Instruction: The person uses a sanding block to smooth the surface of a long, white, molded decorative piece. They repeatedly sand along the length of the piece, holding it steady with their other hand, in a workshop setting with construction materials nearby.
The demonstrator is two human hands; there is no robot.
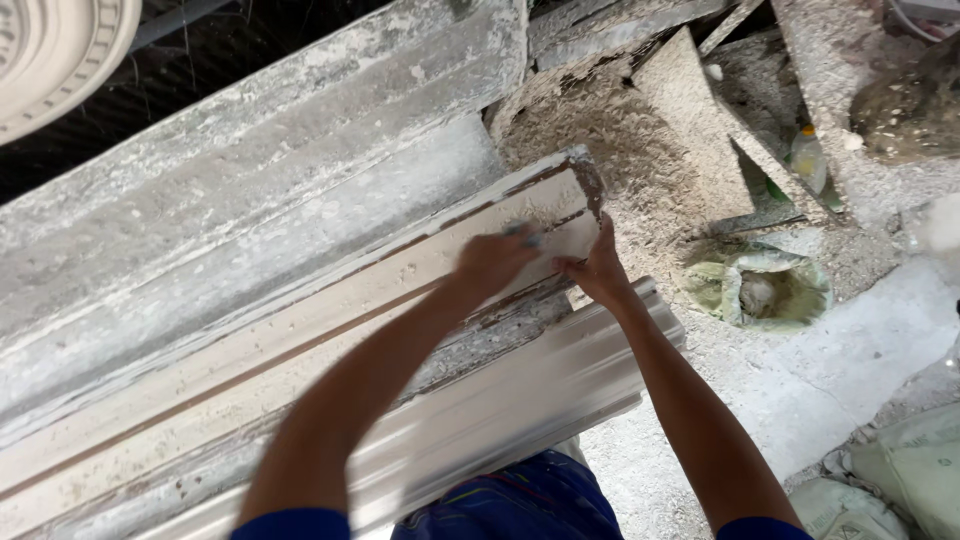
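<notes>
Plaster moulding (330,300) lies slantwise; both hands meet at its far end edge. Left hand (492,262) has fingers closed on a small bluish tool (524,233); right hand (600,272) grips the corner. Rubble (640,160) crowds beyond.

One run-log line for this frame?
left hand: pressing small tool on moulding end | right hand: gripping moulding edge | floor: plaster dust, open sack

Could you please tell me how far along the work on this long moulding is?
Near the end of the long white plaster moulding, both hands work: left hand presses a small bluish tool, right hand steadies. Brown streaks and rough patches remain along it.
</notes>
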